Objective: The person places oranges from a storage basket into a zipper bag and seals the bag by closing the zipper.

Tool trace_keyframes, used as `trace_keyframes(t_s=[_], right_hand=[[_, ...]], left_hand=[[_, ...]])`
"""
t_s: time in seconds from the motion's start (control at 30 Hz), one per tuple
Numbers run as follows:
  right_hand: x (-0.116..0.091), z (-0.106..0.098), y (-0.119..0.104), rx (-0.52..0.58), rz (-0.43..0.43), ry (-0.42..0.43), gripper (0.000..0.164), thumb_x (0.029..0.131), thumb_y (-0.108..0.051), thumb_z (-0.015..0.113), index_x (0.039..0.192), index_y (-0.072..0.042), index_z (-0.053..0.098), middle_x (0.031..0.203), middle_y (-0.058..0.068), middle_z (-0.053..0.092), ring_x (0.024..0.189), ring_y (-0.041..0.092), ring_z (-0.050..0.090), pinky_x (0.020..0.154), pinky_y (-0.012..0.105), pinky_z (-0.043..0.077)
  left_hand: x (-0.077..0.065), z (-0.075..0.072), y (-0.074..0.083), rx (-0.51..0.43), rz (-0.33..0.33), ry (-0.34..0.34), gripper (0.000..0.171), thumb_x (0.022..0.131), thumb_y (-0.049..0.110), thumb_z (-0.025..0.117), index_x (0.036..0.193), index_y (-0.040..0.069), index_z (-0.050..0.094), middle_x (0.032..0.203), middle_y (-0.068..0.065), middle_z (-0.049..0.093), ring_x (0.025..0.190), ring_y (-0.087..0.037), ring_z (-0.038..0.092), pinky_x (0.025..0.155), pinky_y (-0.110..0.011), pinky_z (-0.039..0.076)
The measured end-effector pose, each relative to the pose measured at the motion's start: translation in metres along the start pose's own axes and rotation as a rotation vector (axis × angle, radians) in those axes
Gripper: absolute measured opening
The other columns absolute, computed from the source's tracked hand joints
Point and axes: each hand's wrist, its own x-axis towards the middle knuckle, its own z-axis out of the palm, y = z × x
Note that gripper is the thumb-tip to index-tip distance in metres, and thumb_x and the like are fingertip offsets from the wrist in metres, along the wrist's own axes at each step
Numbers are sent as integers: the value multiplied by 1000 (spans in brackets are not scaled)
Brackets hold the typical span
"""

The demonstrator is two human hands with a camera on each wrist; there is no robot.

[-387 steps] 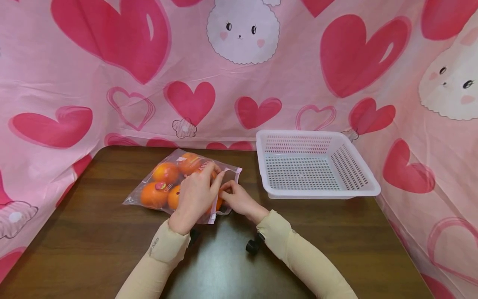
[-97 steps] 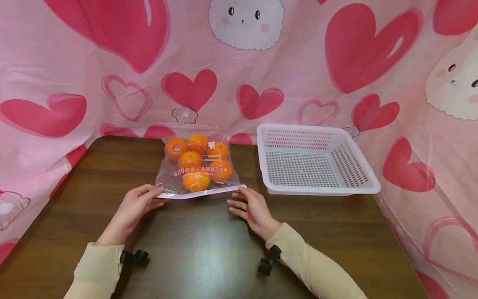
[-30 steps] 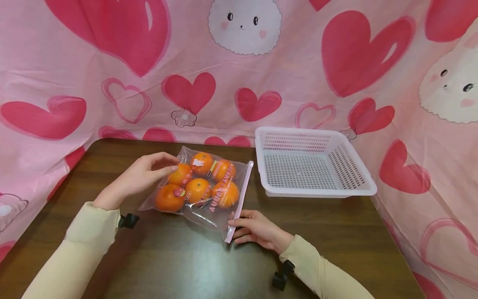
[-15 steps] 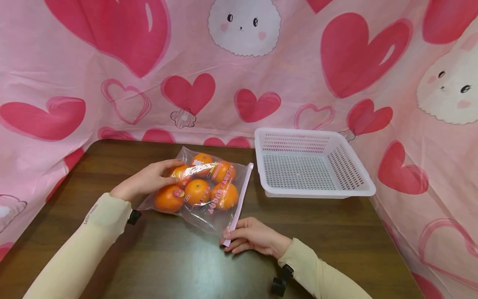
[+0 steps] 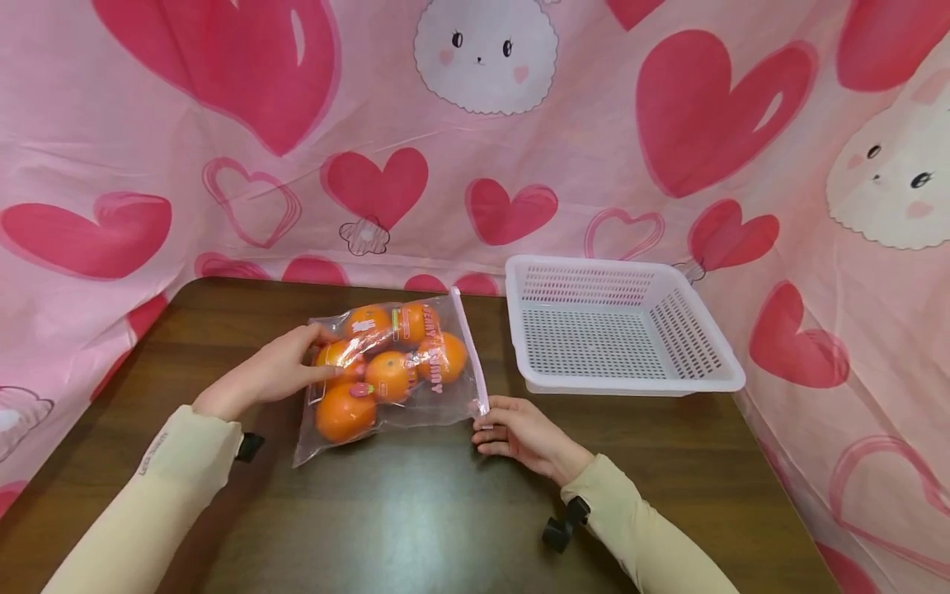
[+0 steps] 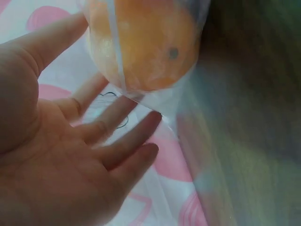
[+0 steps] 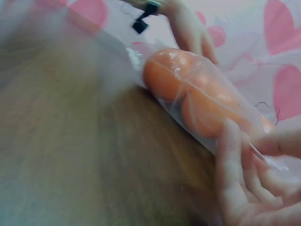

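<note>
A clear zip bag (image 5: 416,411) with pink print and a pink-white slider edge lies on the table, several oranges (image 5: 345,412) inside it. At the bag's left end is my left hand (image 5: 273,369), thumb and fingers touching the plastic around one orange. The left wrist view has these fingers (image 6: 127,143) spread and fairly straight beside an orange (image 6: 146,44). My right hand (image 5: 530,435) pinches the near corner of the zip edge between thumb and fingers. In the right wrist view, oranges (image 7: 207,110) show through the bag just beyond the right hand's fingers (image 7: 230,155).
A white slotted plastic basket (image 5: 627,384) stands at the back right, to the right of the bag. The dark wooden table (image 5: 416,511) extends toward me. Pink fabric with hearts (image 5: 512,210) hangs behind the table and along both sides.
Since half a second ago, the bag has turned counterclockwise, its zip edge swinging away from me and slightly left. The right hand moved with the corner; the left hand shifted slightly left and toward me.
</note>
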Motion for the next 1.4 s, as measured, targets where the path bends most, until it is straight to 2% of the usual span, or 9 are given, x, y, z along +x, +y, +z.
trace_keyframes(t_s=[0.13,0.23,0.43,0.67,0.8,0.9,1.03,1.2,1.4], right_hand=[[15,6,-6,115,-101,125,31,103,-6,53,131,8,50,104,13,65,94,23,69,91,40,54],[28,13,-11,227,-204,182,42,105,-6,49,143,7,38,122,15,61,109,25,65,99,41,49],[57,27,-22,466,-363,89,60,106,-5,42,157,-1,11,157,19,34,140,32,40,115,42,30],[54,38,-16,165,-213,51,66,104,-11,54,159,-3,19,155,19,38,139,33,42,113,47,33],[41,39,-3,83,-147,31,69,103,-14,58,158,-3,18,155,22,37,136,33,45,109,49,38],[30,40,6,28,-155,46,72,101,-13,62,156,-8,16,154,23,36,130,33,52,103,50,45],[21,43,15,-47,-209,23,69,99,-10,65,152,-12,21,153,24,36,123,34,58,98,49,49],[23,47,16,-83,-227,-5,64,99,-11,66,153,-5,34,155,19,39,131,32,53,101,44,47],[34,50,6,-147,-243,41,70,96,-17,69,155,-3,35,157,16,38,141,29,41,107,43,41]], left_hand=[[-14,5,-2,23,-11,44,55,89,33,79,121,-4,56,115,-23,60,103,-39,60,92,-58,48],[-25,10,2,63,-25,67,55,90,33,78,122,-5,54,111,-23,59,99,-38,60,89,-58,49],[-48,24,21,119,0,81,58,90,35,78,126,-4,53,113,-17,60,99,-34,59,89,-57,50],[-61,25,41,142,9,68,49,90,42,76,116,3,62,115,-12,59,108,-34,51,89,-53,47],[-56,22,31,104,-16,84,66,92,42,75,137,0,53,139,-27,43,126,-48,35,98,-67,40],[-51,24,19,26,-38,52,83,93,44,73,153,1,35,154,-33,26,134,-55,29,99,-72,34],[-48,24,12,-38,-68,20,88,94,47,70,158,3,27,156,-34,23,134,-57,35,100,-71,35],[-47,27,12,-22,-71,36,92,92,51,70,159,4,27,155,-33,26,134,-56,37,101,-70,35],[-43,34,13,13,-111,66,105,87,61,71,159,2,23,156,-33,26,135,-55,36,101,-69,35]])
